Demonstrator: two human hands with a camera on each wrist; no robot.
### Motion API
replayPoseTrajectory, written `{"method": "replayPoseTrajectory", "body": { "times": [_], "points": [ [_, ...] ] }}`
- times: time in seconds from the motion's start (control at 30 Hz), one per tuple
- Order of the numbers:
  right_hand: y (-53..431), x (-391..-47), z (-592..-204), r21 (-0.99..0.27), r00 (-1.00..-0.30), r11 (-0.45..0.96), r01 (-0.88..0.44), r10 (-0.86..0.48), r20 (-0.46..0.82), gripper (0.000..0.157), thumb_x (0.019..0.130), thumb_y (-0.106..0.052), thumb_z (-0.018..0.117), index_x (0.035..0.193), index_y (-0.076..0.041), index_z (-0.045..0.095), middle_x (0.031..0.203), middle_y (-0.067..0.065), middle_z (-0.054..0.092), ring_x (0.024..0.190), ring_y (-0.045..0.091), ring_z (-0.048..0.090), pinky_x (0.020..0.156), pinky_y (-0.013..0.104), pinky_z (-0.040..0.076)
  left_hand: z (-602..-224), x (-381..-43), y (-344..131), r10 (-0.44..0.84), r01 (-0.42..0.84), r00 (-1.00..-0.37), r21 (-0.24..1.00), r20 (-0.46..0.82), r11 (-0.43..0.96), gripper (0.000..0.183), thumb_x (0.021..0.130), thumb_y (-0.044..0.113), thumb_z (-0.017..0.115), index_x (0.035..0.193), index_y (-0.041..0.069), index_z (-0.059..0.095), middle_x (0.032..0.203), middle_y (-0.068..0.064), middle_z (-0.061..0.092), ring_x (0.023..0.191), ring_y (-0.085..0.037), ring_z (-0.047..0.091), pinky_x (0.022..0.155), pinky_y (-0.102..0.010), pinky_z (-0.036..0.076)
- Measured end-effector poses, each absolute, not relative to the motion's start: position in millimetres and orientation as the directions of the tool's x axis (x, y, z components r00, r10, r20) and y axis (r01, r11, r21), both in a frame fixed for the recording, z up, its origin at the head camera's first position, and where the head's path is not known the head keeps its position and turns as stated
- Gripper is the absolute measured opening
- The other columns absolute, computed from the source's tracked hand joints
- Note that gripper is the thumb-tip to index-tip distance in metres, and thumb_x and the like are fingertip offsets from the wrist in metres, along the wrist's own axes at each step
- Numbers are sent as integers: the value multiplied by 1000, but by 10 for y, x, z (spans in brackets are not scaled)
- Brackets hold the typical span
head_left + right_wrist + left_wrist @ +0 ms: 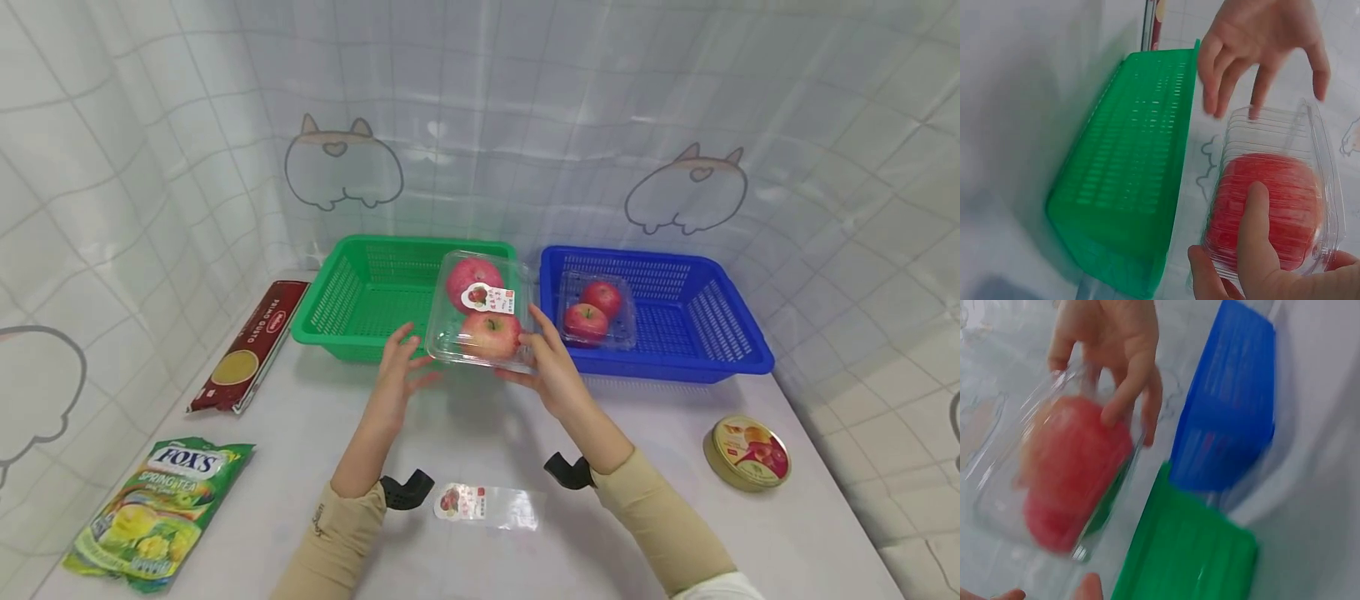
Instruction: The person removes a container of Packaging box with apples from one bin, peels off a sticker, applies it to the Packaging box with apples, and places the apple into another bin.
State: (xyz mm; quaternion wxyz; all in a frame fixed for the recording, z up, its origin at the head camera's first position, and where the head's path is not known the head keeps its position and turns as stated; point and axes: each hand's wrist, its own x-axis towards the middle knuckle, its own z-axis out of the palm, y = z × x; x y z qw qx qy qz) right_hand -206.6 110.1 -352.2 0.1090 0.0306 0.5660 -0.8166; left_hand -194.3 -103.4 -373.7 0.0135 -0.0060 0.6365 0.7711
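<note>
My right hand (553, 367) grips the right side of a clear plastic box (444, 329), which is raised over the front of the green basket. Two red apples (491, 335) lie inside it, and a fruit label (487, 298) is on its top. At the box's left side my left hand (392, 375) is spread, its fingertips near the edge. In the right wrist view a gap shows between the left fingers (1263, 87) and the box. The right thumb (1255, 231) presses along the box's side there.
Behind stand a green basket (330, 337) and a blue basket (675, 367), the blue one holding another box of apples (598, 312). Noodle pack (251, 350) and candy bag (161, 508) lie left, a round tin (747, 452) right. A clear labelled strip (489, 507) lies in front.
</note>
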Motion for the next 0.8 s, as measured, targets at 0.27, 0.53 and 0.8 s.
{"method": "replayPoseTrajectory", "body": {
  "times": [0.27, 0.53, 0.8],
  "points": [
    [1042, -2211, -3513, -908, -975, -358, 219, -125, -186, 59, 93, -9, 39, 147, -27, 22, 136, 12, 31, 113, 36, 48, 85, 51, 46, -3742, -1945, -1404, -256, 92, -958, 984, 130, 156, 57, 94, 35, 48, 142, 12, 28, 139, -12, 24, 118, -27, 35, 91, -38, 36],
    [954, -2382, -3485, -914, -974, -340, 222, -117, -194, 58, 94, -11, 41, 146, -27, 23, 137, 10, 32, 111, 34, 49, 81, 47, 49, -3865, -2132, -1825, -530, 64, -807, 930, 262, 362, 62, 89, 32, 59, 140, 8, 33, 141, -17, 13, 133, -30, 9, 106, -52, 16],
    [841, -2593, -3481, -913, -971, -331, 238, -113, -212, 59, 95, -8, 40, 147, -28, 23, 141, 11, 30, 115, 34, 48, 83, 48, 49, -4052, -2324, -2112, -552, -140, -834, 959, 20, 245, 76, 89, 48, 51, 149, 24, 11, 149, -12, 2, 138, -31, 5, 109, -52, 14]
  ]
}}
